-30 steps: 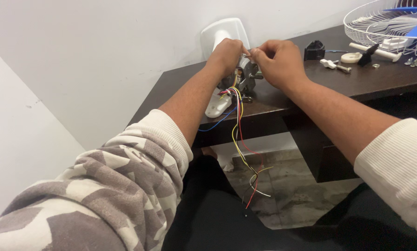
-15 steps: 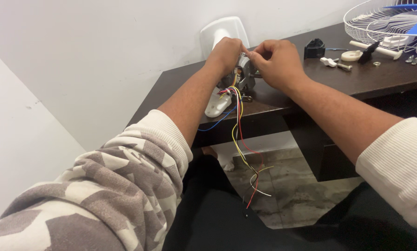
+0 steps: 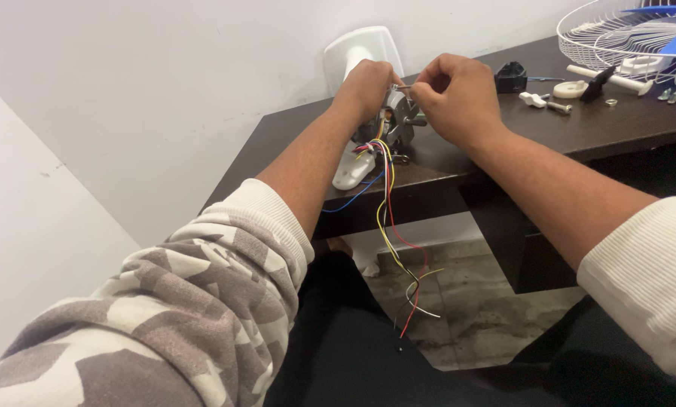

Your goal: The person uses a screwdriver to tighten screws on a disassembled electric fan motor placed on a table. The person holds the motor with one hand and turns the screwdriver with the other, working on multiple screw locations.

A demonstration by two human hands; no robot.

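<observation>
Head view: left hand (image 3: pixel 366 84) gripped fan motor (image 3: pixel 395 126) on desk (image 3: pixel 579 128); right hand (image 3: pixel 458 98) pinched small screw (image 3: pixel 402 88) at motor top; coloured wires (image 3: pixel 389 218) dangled.

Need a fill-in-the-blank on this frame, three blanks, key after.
1. Both hands meet at the small grey fan motor on the dark wooden ____.
2. Loose coloured wires hang from the motor over the table's front ____.
3. The white wire fan guard lies at the table's far ____ end.

Missing: table; edge; right
</observation>
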